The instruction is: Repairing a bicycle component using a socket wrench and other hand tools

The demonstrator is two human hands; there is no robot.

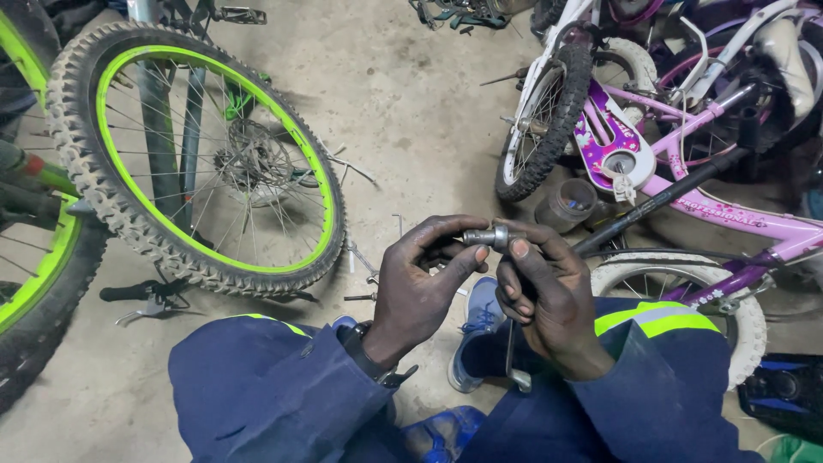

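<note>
Above the lap, left hand (420, 287) and right hand (544, 296) pinch a metal socket (485, 237).

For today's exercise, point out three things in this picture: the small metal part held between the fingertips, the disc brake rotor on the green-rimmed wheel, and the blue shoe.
small metal part (487, 237), head view, on its silver barrel.
disc brake rotor (255, 159), head view, on its perforated face.
blue shoe (477, 330), head view, on its laced upper.

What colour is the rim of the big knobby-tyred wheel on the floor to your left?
Bright lime green rim with a black tyre, seen in the head view.
</note>
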